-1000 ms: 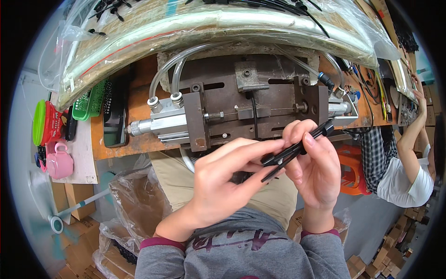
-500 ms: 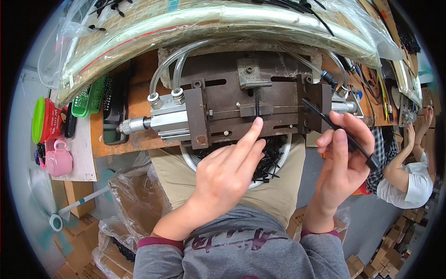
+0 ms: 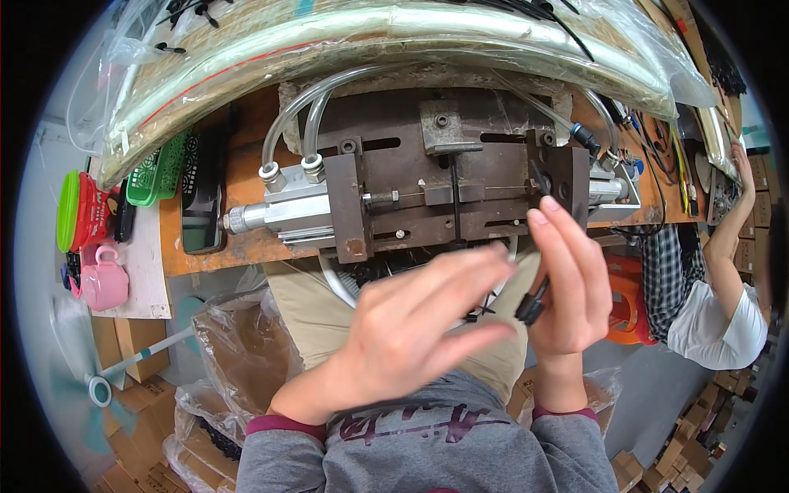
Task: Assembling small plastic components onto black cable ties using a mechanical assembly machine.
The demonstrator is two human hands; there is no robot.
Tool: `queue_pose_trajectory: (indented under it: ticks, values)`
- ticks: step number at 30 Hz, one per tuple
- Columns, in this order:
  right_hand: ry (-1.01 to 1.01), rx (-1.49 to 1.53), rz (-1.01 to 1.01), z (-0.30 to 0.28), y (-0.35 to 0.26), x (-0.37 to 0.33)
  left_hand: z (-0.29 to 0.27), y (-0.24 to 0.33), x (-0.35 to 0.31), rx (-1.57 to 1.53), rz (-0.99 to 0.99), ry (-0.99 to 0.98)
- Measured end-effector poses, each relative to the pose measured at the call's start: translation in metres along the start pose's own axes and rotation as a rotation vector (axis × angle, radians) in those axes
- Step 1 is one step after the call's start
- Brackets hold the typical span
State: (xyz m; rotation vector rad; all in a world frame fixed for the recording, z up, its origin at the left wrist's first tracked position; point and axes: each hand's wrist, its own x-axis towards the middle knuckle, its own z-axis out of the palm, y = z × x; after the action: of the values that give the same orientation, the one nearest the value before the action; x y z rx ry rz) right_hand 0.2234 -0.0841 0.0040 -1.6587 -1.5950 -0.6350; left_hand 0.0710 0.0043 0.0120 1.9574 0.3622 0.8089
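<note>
A brown metal clamping fixture (image 3: 403, 226) stands in front of me, with a slim black rod (image 3: 457, 201) lying lengthwise between its two small centre blocks. The rod's near end reaches toward my left hand (image 3: 427, 316), whose fingers are stretched out, slightly blurred, holding nothing visible. To the right, my right hand (image 3: 571, 287) grips a second black rod (image 3: 532, 304) with a thick, knob-like end pointing down; its thin end shows above the fingertips, in front of the fixture's right block. Part of this rod is hidden by the fingers. Below my hands, a white-rimmed tub (image 3: 339, 283) holds several black pieces.
Metal air cylinders (image 3: 300, 218) with clear hoses (image 3: 288, 115) flank the fixture. A dark phone-like tray (image 3: 203, 222), a green basket (image 3: 156, 172) and a pink cup (image 3: 105, 279) are at the left. Plastic-wrapped material (image 3: 394, 29) lies behind. Another person (image 3: 719, 320) is at the right.
My left hand has drawn back from the rod in the fixture. The right hand has moved left with its rod. The left cylinder's bolt now protrudes farther toward the centre.
</note>
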Motion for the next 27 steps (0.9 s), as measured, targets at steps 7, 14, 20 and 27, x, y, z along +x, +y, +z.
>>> queue_pose_trajectory:
  ticks: [7, 14, 20, 27]
  values:
    - [0.073, -0.026, -0.066, 0.006, 0.003, 0.007, -0.013, 0.005, -0.003, 0.045, 0.148, -0.011]
    - [0.110, 0.146, 0.284, -0.005, 0.000, -0.006, 0.001, -0.025, -0.006, 0.522, 0.157, 0.030]
    - [0.154, 0.440, 0.316, -0.007, 0.003, -0.007, -0.001, -0.015, 0.009, 0.710, 0.145, -0.089]
    - [0.132, 0.645, 0.420, -0.018, -0.003, -0.008, -0.005, -0.010, 0.011, 0.730, 0.091, -0.163]
